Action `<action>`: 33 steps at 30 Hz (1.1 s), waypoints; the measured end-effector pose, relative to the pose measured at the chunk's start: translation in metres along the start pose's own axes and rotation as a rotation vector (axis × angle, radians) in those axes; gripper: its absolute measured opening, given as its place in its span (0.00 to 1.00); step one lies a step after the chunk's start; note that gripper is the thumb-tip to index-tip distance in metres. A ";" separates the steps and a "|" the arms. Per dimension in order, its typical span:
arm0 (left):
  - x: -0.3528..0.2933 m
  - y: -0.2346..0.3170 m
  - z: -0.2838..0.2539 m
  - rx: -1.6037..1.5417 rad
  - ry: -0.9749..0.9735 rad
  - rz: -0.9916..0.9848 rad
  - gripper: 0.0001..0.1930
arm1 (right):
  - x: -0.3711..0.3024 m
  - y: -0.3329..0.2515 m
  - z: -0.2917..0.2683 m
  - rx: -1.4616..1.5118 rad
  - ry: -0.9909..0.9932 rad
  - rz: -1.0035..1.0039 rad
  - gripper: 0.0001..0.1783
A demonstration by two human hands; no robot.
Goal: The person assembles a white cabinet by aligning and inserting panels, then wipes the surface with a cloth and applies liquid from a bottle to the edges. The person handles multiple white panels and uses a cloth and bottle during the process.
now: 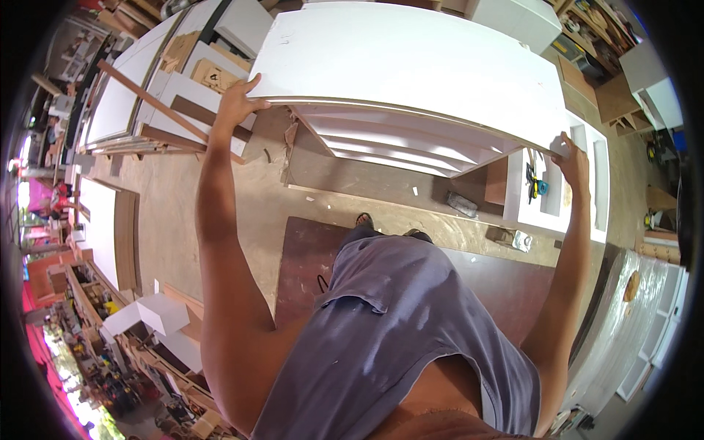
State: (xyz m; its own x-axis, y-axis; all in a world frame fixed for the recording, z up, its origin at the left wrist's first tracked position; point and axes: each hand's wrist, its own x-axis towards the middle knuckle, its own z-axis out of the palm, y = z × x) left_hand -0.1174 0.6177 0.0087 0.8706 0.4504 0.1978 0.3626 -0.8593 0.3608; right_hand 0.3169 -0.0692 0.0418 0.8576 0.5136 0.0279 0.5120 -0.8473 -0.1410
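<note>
A large white panel (pixel 411 62) spans the top of a white cabinet carcass, whose shelves (pixel 396 143) show below the panel's near edge. At the panel's near left corner my left hand (pixel 238 103) grips the edge, its thumb and a finger spread apart along it. My right hand (pixel 574 158) is closed round the near right corner, with part of its fingers hidden by the panel. Both arms reach out wide from my body.
White boards and wood strips (pixel 158 103) lean at the left. A white frame (pixel 598 176) with a black-and-blue tool (pixel 537 183) lies at the right, near a plastic-wrapped stack (pixel 612 330). A brown board (pixel 308 253) lies under my feet. White panels (pixel 103 227) stand farther left.
</note>
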 end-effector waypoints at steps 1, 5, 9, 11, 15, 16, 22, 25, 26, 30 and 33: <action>-0.003 -0.002 0.004 0.022 0.031 0.017 0.45 | -0.002 -0.001 0.004 -0.033 0.016 0.001 0.40; -0.018 0.007 0.015 0.137 0.100 -0.030 0.47 | -0.016 0.007 0.023 -0.123 0.164 -0.061 0.40; -0.042 0.034 0.019 0.169 0.162 -0.185 0.42 | -0.042 0.006 0.037 -0.169 0.240 0.011 0.37; -0.057 0.037 0.019 0.175 0.235 -0.187 0.38 | -0.056 0.006 0.047 -0.182 0.290 0.034 0.36; -0.094 0.030 0.022 0.225 0.365 -0.110 0.37 | -0.092 0.001 0.048 -0.131 0.332 0.020 0.36; -0.100 0.029 0.022 0.233 0.384 -0.093 0.37 | -0.102 -0.002 0.047 -0.105 0.357 0.028 0.36; -0.091 0.021 -0.044 -0.002 0.554 0.073 0.29 | -0.091 0.005 -0.018 0.161 0.643 -0.150 0.33; -0.037 0.014 -0.092 -0.145 0.549 0.098 0.25 | -0.044 0.038 -0.065 0.305 0.611 -0.095 0.29; -0.014 0.005 -0.103 -0.173 0.561 0.112 0.24 | -0.019 0.045 -0.079 0.367 0.611 -0.151 0.26; 0.108 -0.008 -0.130 -0.676 0.568 0.086 0.22 | 0.090 0.025 -0.131 0.876 0.603 -0.234 0.21; 0.195 -0.006 -0.105 -0.979 0.635 0.082 0.25 | 0.181 0.055 -0.123 1.098 0.558 -0.131 0.25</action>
State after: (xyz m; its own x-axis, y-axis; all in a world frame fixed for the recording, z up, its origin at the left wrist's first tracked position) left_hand 0.0153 0.7362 0.1404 0.4563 0.6806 0.5733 -0.3391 -0.4626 0.8191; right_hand 0.5062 -0.0390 0.1610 0.8445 0.2300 0.4837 0.5140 -0.0941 -0.8526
